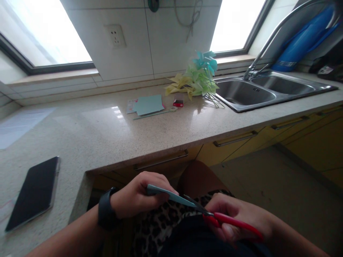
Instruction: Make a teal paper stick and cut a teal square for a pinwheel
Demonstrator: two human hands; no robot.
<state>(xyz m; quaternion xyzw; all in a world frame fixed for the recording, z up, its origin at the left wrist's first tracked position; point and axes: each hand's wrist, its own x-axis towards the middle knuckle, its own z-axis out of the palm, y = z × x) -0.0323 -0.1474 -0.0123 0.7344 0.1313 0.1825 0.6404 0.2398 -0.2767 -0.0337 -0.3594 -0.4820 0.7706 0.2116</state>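
My left hand (146, 192) is closed on a folded piece of light blue paper (173, 196), pinched between thumb and fingers. In my right hand (233, 217) are scissors (235, 223) with red handles, their dark blades parted around the right end of the paper. Both hands are over my lap, in front of the counter edge. On the counter beyond them lies a stack of light blue paper sheets (148, 104), with a thin pale stick (152, 114) along its near side. Paper pinwheels (198, 76) in yellow, green and blue lie near the sink.
A small red and black box (178, 103) rests beside the sheets. At left are a dark tablet (36, 192) and white printed paper (20, 123). The double sink (235, 105) with its faucet (250, 73) is at right. The counter edge (150, 155) runs beyond my hands.
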